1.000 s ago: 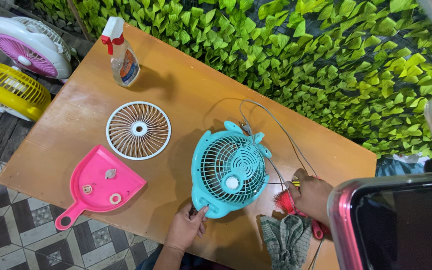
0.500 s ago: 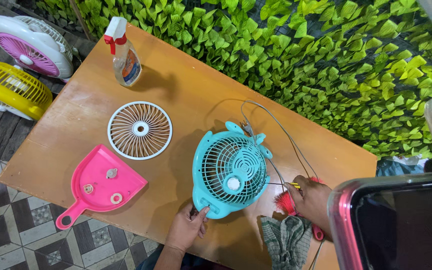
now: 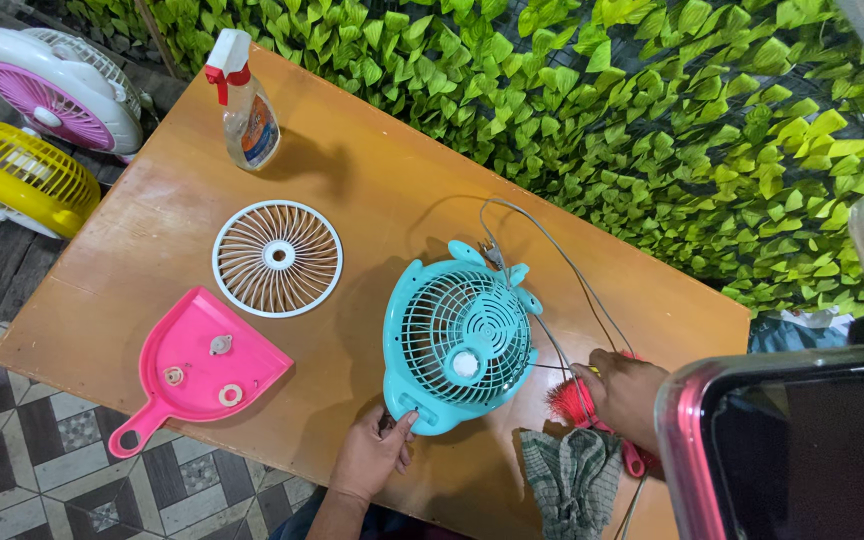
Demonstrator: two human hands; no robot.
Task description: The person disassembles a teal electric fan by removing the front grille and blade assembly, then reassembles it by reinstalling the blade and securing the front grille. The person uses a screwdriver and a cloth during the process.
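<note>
A turquoise table fan (image 3: 460, 345) stands on the brown wooden table (image 3: 372, 170), its grille facing up toward me. My left hand (image 3: 372, 455) touches the fan's lower edge with its fingertips. My right hand (image 3: 624, 395) is to the right of the fan, closed on a thin tool whose tip points at the fan's side, with a red brush (image 3: 574, 402) just beneath it. Grey cables (image 3: 552, 255) loop from the fan's top past my right hand.
A white round fan grille (image 3: 277, 258) and a pink dustpan (image 3: 197, 370) holding small parts lie left of the fan. A spray bottle (image 3: 245, 105) stands far left. A checked cloth (image 3: 574, 480) lies near me. Pink and yellow fans (image 3: 27, 140) sit off-table; a leafy wall (image 3: 602, 90) behind.
Nothing has clearly moved; both hands stay at the fan, with only a slight shift of the view.
</note>
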